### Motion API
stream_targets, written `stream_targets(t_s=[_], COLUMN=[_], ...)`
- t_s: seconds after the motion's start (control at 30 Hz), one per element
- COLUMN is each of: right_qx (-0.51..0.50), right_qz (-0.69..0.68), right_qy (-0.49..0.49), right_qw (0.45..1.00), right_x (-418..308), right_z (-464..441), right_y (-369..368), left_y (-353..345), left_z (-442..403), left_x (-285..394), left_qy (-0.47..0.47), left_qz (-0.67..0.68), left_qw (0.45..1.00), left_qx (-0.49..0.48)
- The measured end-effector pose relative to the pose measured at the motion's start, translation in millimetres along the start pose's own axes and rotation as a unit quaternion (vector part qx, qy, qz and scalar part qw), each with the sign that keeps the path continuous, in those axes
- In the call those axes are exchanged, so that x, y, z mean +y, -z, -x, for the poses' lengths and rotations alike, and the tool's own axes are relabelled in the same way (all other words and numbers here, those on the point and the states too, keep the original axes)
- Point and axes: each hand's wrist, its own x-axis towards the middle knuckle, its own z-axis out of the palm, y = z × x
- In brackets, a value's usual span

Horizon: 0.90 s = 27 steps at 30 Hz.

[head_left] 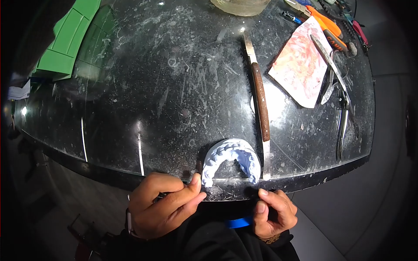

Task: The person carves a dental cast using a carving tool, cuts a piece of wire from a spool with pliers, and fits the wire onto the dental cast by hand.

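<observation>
A pale, U-shaped dental cast (231, 146) with a row of teeth lies at the table's near edge, its open end toward me. My left hand (167, 203) is beside the cast's left end, thumb and fingertips pinched together. Just off the right end, my right hand (275, 214) is also closed in a pinch. Whatever sits between the fingertips of either hand is too thin or hidden to make out. Right of the cast lies a wooden-handled spatula knife (260, 100), its near blade close to the table edge.
The scuffed black table (174, 104) carries a green plastic box (65, 48) at far left. A glass bowl (241, 6) stands at the back. At right are a red-stained paper (300, 65), metal tweezers (333, 65), orange-handled pliers (326, 22) and a blue pen (291, 17).
</observation>
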Motion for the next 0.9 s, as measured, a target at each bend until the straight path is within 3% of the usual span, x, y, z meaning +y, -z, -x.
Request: stream_targets(t_s=[0.9], right_qx=[-0.008], right_qz=[0.013], right_qy=[0.012], right_qw=[1.000], right_x=[1.3], right_z=[-2.1], right_y=[-0.4], left_y=[0.0], left_z=[-0.9], left_x=[1.3], left_qy=[-0.007], left_qz=[-0.021], left_qw=[1.000], left_qx=[-0.022])
